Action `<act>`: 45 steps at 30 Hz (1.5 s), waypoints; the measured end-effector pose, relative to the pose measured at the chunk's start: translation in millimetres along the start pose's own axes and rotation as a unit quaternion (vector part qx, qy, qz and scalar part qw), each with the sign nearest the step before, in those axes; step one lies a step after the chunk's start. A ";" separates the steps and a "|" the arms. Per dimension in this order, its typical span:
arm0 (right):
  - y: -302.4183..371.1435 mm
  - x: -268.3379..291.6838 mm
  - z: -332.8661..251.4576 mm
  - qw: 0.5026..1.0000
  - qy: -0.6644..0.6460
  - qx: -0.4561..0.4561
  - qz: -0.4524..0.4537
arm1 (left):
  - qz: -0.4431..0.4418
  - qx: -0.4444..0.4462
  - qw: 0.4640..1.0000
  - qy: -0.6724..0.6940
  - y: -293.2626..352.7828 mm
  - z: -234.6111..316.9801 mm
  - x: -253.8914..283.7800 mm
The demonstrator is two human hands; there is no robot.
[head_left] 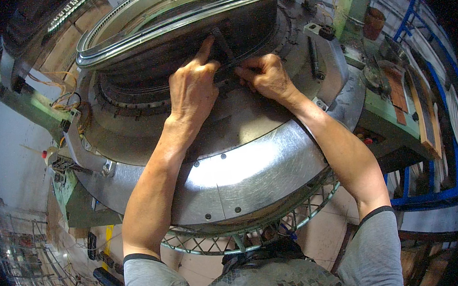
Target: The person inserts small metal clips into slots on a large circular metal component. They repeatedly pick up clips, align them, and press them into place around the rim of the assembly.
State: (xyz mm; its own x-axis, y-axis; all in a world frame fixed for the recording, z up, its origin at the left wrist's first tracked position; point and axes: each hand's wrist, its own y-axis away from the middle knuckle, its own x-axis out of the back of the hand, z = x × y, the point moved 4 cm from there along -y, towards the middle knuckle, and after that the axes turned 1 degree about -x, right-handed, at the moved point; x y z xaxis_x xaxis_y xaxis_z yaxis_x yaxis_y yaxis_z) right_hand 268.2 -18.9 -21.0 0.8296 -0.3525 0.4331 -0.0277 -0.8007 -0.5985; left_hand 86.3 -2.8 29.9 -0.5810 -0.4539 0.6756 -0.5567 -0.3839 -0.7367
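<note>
A large round metal machine stands in front of me, with a dark upright ring wall rising from its middle. My left hand is at this wall, index finger stretched upward with its tip against the surface, the other fingers curled lower down. Beside that fingertip a narrow dark strip slants down the wall toward my right hand. My right hand is closed in a pinch near the strip's lower end, at the foot of the wall. Whatever lies between its fingertips is hidden.
A broad shiny metal ring curves below my forearms, above a green lattice guard. Green machine posts flank the ring. Blue racking stands at the right, and loose orange cables hang at the left.
</note>
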 end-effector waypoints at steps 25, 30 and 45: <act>-1.0 0.6 -0.6 1.000 0.002 -0.016 -0.004 | -0.006 -0.012 1.000 0.014 0.4 -1.3 -2.1; -0.6 0.6 -0.4 1.000 0.004 -0.018 -0.006 | -0.005 -0.013 1.000 0.015 0.4 -0.9 -1.4; -0.4 0.7 -1.1 1.000 0.005 -0.023 0.001 | -0.049 0.008 0.999 0.006 -0.5 -0.3 -2.5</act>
State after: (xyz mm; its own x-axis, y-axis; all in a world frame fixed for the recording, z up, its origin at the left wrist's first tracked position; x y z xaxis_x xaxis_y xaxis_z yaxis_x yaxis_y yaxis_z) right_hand 268.2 -19.4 -19.7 0.8239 -0.3588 0.4387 -0.0556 -0.8215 -0.5675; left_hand 87.8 -1.2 28.6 -0.5312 -0.4034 0.7451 -0.6020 -0.4391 -0.6669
